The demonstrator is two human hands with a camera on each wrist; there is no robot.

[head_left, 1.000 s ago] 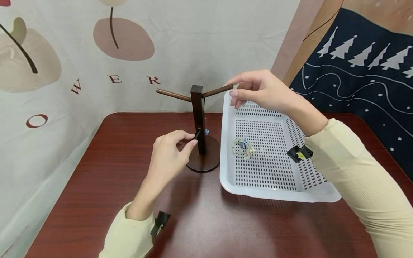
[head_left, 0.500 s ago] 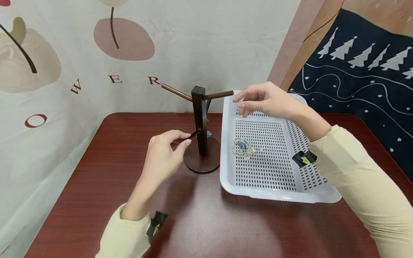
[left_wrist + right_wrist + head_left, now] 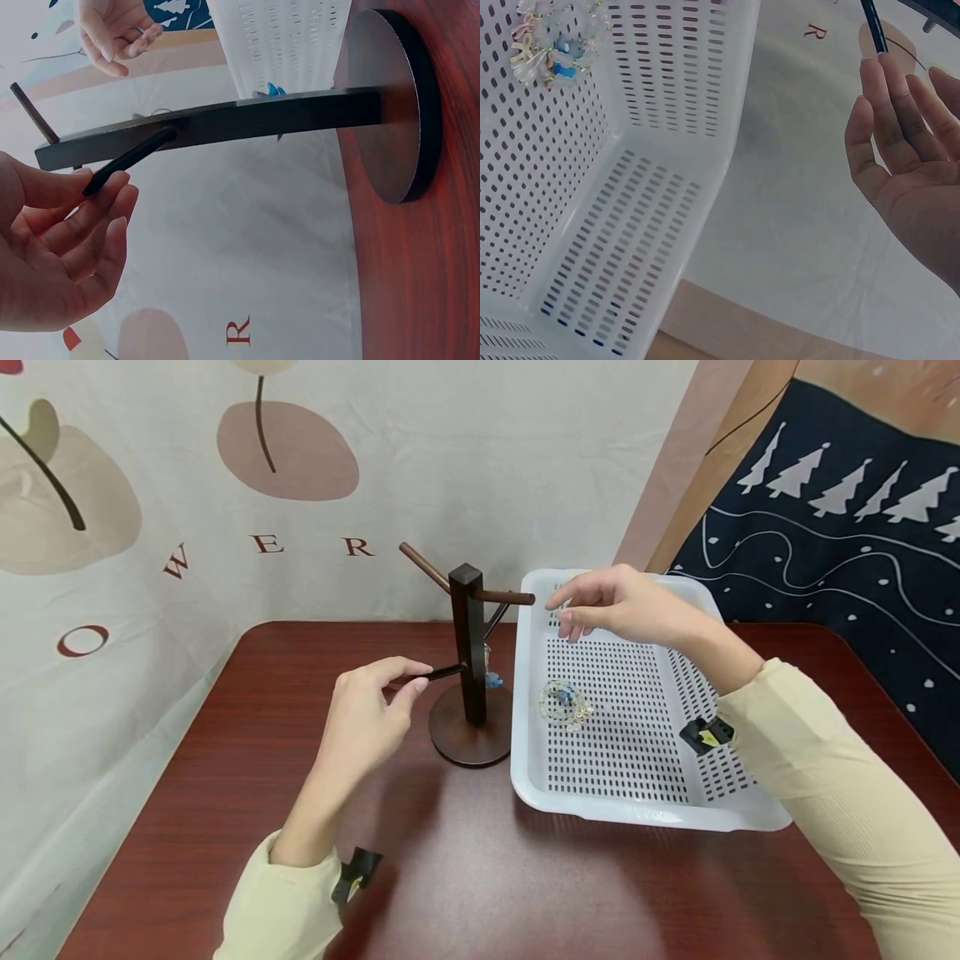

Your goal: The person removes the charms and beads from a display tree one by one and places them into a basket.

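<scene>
A dark wooden stand [image 3: 470, 652] with a round base and several pegs stands upright on the table, left of a basket. My left hand [image 3: 371, 706] pinches the end of a lower peg [image 3: 135, 156] between thumb and fingers. Just right of the upper right peg [image 3: 510, 597], my right hand [image 3: 618, 606] hovers over the basket's far part, its fingers loosely bent and holding nothing. A small blue charm [image 3: 492, 680] hangs behind the post, mostly hidden in the left wrist view. A beaded bracelet [image 3: 564, 703] with blue and pale beads lies inside the basket.
The white perforated basket [image 3: 652, 817] takes up the table's right side, close to the stand's base. Behind the reddish-brown table [image 3: 247, 760] hangs a printed cloth [image 3: 465, 460], with a dark blue tree-patterned cloth [image 3: 840, 552] at the right.
The stand has turned, its pegs swinging round and the blue charm showing more. My left hand moved left with the lower peg; my right hand came away from the upper peg and sank slightly.
</scene>
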